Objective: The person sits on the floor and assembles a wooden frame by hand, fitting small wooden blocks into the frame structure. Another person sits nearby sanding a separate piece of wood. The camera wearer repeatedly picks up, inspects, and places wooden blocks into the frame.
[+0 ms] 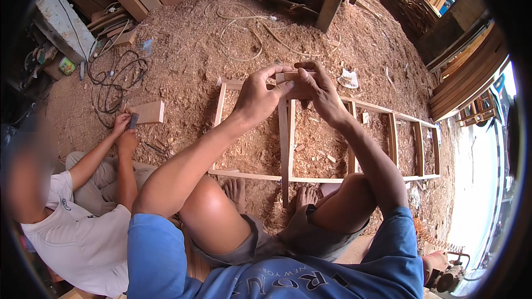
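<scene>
In front of me, my left hand [259,95] is closed at the top of a long narrow wooden slat [284,133], thumb across its upper end. My right hand [326,93] grips a short reddish-brown wood piece [300,86] that meets the slat's top. Whether the two pieces are joined cannot be made out, as fingers cover part of them. The slat points down toward my feet. Below it on the floor lies a ladder-like wooden frame [392,138] with several crosspieces.
On the left sits a co-worker [83,232], holding a dark tool by a wooden board [148,113]. Shavings cover the floor. A dark cable [119,72] and pale hose [260,36] lie there. Planks [471,75] are stacked right; a machine stand [327,8] is at the back.
</scene>
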A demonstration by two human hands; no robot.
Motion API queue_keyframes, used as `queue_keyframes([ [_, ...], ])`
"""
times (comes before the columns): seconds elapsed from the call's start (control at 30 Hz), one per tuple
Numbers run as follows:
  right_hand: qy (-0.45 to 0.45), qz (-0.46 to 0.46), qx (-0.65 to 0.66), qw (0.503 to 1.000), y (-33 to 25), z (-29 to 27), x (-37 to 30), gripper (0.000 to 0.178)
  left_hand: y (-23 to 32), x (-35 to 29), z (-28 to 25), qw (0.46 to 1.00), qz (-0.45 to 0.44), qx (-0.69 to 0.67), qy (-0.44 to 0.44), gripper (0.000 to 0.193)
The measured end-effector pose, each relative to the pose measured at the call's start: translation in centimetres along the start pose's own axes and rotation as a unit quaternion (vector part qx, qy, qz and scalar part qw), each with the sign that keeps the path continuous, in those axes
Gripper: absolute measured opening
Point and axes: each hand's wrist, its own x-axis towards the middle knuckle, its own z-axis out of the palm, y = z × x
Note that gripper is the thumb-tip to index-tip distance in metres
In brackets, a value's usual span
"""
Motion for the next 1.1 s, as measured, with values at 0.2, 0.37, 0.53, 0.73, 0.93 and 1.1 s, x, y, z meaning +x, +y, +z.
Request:
queue_keyframes([
  [0.2,0.011,0.024,0.015,1.000,0.4,-1.4,-0.3,0.036,0.3,0.8,1.3,1.000,-0.002,-0.008,0.011,0.038],
  [0.37,-0.005,0.014,0.020,1.000,-0.1,-1.2,-0.9,0.032,0.9,0.2,1.1,1.000,-0.004,-0.009,0.017,0.036],
  [0.53,-0.008,0.014,0.023,1.000,-0.5,-0.8,-1.0,0.032,1.2,-0.5,0.6,0.999,0.010,-0.015,0.030,0.037],
  [0.73,-0.009,0.015,0.007,1.000,-0.8,-0.9,-1.3,0.033,1.7,-0.8,0.5,0.999,0.003,-0.013,0.030,0.038],
  [0.93,0.011,0.000,0.025,1.000,-1.8,-0.7,-1.8,0.031,2.4,-0.8,0.7,0.999,0.022,-0.009,0.032,0.035],
  [1.1,0.031,-0.003,-0.007,0.999,-3.3,-0.6,-2.2,0.032,3.2,-0.8,0.7,0.998,0.006,-0.052,0.027,0.035],
])
